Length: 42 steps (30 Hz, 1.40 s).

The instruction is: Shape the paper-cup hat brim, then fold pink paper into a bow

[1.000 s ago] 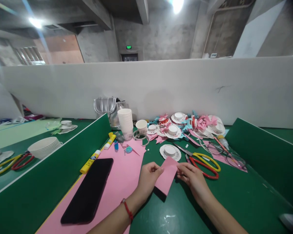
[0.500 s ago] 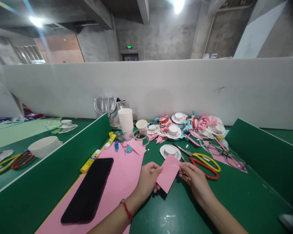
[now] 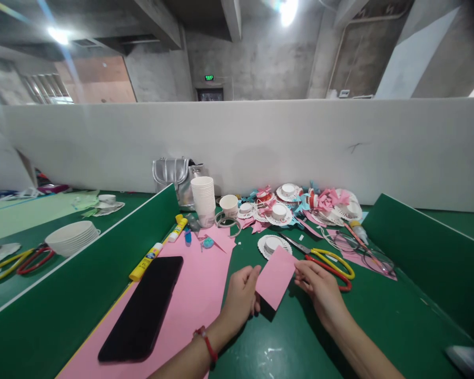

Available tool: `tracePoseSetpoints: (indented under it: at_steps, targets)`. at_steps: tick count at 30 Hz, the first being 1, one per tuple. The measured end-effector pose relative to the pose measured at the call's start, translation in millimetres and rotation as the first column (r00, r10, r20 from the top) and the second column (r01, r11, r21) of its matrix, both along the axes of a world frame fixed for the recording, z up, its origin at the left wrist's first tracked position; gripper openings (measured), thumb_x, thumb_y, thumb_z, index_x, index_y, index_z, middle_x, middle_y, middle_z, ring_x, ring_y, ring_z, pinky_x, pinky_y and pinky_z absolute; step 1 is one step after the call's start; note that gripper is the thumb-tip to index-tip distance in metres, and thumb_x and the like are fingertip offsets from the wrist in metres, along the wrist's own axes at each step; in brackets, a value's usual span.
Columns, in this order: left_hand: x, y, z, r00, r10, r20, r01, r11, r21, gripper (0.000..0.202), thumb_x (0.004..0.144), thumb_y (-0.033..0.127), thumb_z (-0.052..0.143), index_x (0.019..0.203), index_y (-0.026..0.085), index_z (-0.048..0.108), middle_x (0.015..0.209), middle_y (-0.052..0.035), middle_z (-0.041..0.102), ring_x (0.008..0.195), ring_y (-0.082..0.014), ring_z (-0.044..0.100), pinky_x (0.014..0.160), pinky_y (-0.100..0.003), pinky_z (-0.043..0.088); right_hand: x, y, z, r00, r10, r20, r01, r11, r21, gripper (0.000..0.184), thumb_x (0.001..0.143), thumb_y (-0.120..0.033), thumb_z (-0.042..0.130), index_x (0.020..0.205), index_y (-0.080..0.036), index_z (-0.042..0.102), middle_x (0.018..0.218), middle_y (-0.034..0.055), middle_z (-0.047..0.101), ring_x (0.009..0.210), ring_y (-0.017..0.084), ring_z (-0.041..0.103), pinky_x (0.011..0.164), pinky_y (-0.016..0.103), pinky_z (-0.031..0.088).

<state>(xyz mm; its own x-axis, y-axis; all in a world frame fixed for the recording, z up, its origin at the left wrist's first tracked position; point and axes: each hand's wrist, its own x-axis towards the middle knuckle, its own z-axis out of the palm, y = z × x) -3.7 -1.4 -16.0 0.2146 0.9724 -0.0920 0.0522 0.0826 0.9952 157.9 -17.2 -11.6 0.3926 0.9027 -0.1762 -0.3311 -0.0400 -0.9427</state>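
A small rectangular piece of pink paper [image 3: 275,278] is held tilted above the green tabletop. My right hand [image 3: 319,288] pinches its right edge between thumb and fingers. At the opposite edge, my left hand [image 3: 240,296] is closed, its thumb up against the paper and the other fingertips partly hidden. Just behind the paper lies a white fringed paper disc with a cup bottom at its centre [image 3: 274,244], partly covered by it. Scissors with red and yellow handles [image 3: 328,262] rest beyond my right hand, blades pointing back left.
A black phone [image 3: 142,310] lies on a large pink sheet [image 3: 199,284] at left, beside glue sticks [image 3: 146,261]. Stacked paper cups [image 3: 203,202], paper-cup crafts [image 3: 288,192] and eyeglasses [image 3: 379,261] stand farther back. Green dividers [image 3: 102,263] flank the workspace.
The pink paper has shifted slightly right and turned a little in my hands. My left thumb now points more upward along its edge.
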Motion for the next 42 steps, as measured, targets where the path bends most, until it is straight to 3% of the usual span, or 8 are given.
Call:
tracePoseSetpoints:
  at_steps: [5, 8, 12, 19, 25, 30, 33, 42]
  targets:
    - [-1.4, 2.2, 1.9, 0.991, -0.016, 0.136, 0.015, 1.000, 0.002, 0.046, 0.074, 0.056, 0.040, 0.048, 0.018, 0.035, 0.025, 0.0071, 0.035, 0.024, -0.0071, 0.037, 0.030, -0.017, 0.025, 7.7, -9.9, 20.0, 0.855, -0.197, 0.479, 0.102, 0.971, 0.216, 0.012, 0.068, -0.031, 0.061, 0.069, -0.018, 0.059, 0.054, -0.0022, 0.051, 0.049, 0.011, 0.045, 0.048, 0.022, 0.039]
    - [-0.4, 2.8, 4.2, 0.954, -0.174, 0.244, 0.201, 0.975, -0.093, 0.051, 0.072, 0.061, 0.037, 0.053, 0.015, 0.046, 0.033, 0.0020, 0.046, 0.031, -0.0104, 0.045, 0.032, -0.019, 0.030, 3.3, -20.5, 31.4, 0.478, -0.224, 0.849, -0.332, 0.849, 0.411, 0.006, 0.074, -0.017, 0.054, 0.072, -0.019, 0.059, 0.061, 0.0006, 0.056, 0.055, 0.012, 0.046, 0.053, 0.024, 0.037]
    - [-1.2, 7.6, 7.8, 0.933, -0.083, 0.349, 0.145, 0.978, -0.153, 0.044, 0.064, 0.056, 0.052, 0.055, 0.013, 0.048, 0.047, 0.0033, 0.045, 0.041, -0.0077, 0.041, 0.041, -0.019, 0.031, -11.5, -27.3, 29.4, 0.026, -0.342, 0.939, -0.759, 0.605, 0.241, 0.021, 0.079, -0.007, 0.041, 0.076, -0.018, 0.059, 0.060, 0.0018, 0.056, 0.055, 0.012, 0.044, 0.059, 0.027, 0.034]
    - [-8.2, 13.9, 2.2, 0.988, 0.156, -0.019, -0.149, 0.968, 0.203, 0.039, 0.069, 0.046, 0.052, 0.049, 0.016, 0.037, 0.051, 0.0057, 0.030, 0.050, -0.0082, 0.028, 0.045, -0.020, 0.024, -20.8, -21.8, 15.2, -0.112, -0.363, 0.925, -0.805, 0.579, 0.130, 0.028, 0.082, -0.006, 0.032, 0.068, -0.017, 0.054, 0.057, -0.0003, 0.050, 0.052, 0.011, 0.039, 0.061, 0.026, 0.031]
    - [-12.1, 12.9, 1.3, 0.967, 0.239, -0.092, -0.209, 0.944, 0.256, 0.034, 0.075, 0.041, 0.047, 0.053, 0.017, 0.038, 0.051, 0.0062, 0.025, 0.048, -0.0080, 0.025, 0.044, -0.020, 0.022, -20.8, -26.2, 19.2, 0.009, -0.206, 0.979, -0.757, 0.638, 0.141, 0.025, 0.082, -0.009, 0.035, 0.068, -0.017, 0.054, 0.058, 0.0012, 0.052, 0.054, 0.012, 0.043, 0.057, 0.025, 0.032]
    - [-6.1, 4.2, 7.3, 0.988, 0.138, -0.065, -0.119, 0.964, 0.236, 0.032, 0.073, 0.039, 0.050, 0.052, 0.015, 0.046, 0.049, 0.0046, 0.034, 0.051, -0.0094, 0.032, 0.047, -0.020, 0.027, -17.4, -19.5, 18.6, 0.571, 0.132, 0.810, -0.380, 0.917, 0.118, 0.017, 0.075, -0.033, 0.052, 0.067, -0.019, 0.056, 0.062, 0.0022, 0.056, 0.052, 0.013, 0.047, 0.051, 0.025, 0.037]
    - [-1.3, -3.1, 10.4, 0.997, -0.003, -0.074, 0.019, 0.976, 0.217, 0.030, 0.072, 0.035, 0.052, 0.051, 0.014, 0.051, 0.050, 0.0032, 0.040, 0.052, -0.0104, 0.036, 0.049, -0.021, 0.029, -17.1, -13.3, 14.7, 0.811, 0.271, 0.518, -0.312, 0.950, -0.008, 0.028, 0.062, -0.042, 0.063, 0.074, -0.018, 0.058, 0.060, -0.0005, 0.056, 0.046, 0.012, 0.045, 0.043, 0.023, 0.036]
    - [0.8, -1.1, 14.1, 0.992, -0.121, -0.029, 0.124, 0.978, 0.166, 0.015, 0.070, 0.027, 0.053, 0.064, 0.013, 0.057, 0.062, 0.0006, 0.053, 0.058, -0.0108, 0.044, 0.054, -0.020, 0.034, -9.4, -12.3, 18.8, 0.903, 0.264, 0.337, -0.277, 0.961, -0.012, 0.022, 0.061, -0.032, 0.064, 0.051, -0.015, 0.055, 0.046, -0.0044, 0.046, 0.047, 0.009, 0.041, 0.046, 0.020, 0.032]
